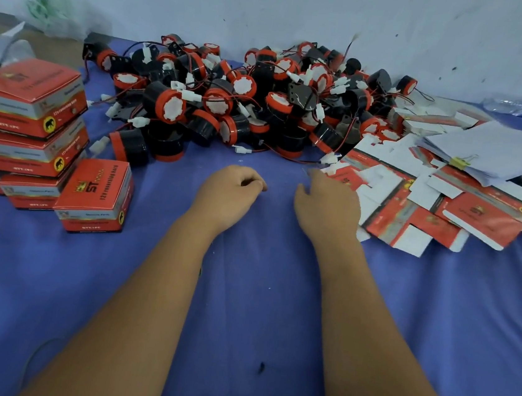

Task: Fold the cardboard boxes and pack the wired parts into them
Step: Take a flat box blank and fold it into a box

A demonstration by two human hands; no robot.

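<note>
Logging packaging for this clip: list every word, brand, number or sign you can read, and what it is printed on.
"ST": large letters on top of the nearest folded red box.
Black elephant in a yellow circle: a sign on the stacked boxes.
Smaller lines on the box tops and sides: too blurred to read.
Flat unfolded cartons: print unreadable.
Bottle label: unreadable.

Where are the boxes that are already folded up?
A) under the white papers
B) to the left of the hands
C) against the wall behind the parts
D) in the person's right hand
B: the folded red boxes are stacked at the left of the blue cloth, while only flat unfolded box blanks lie at the right.
</note>
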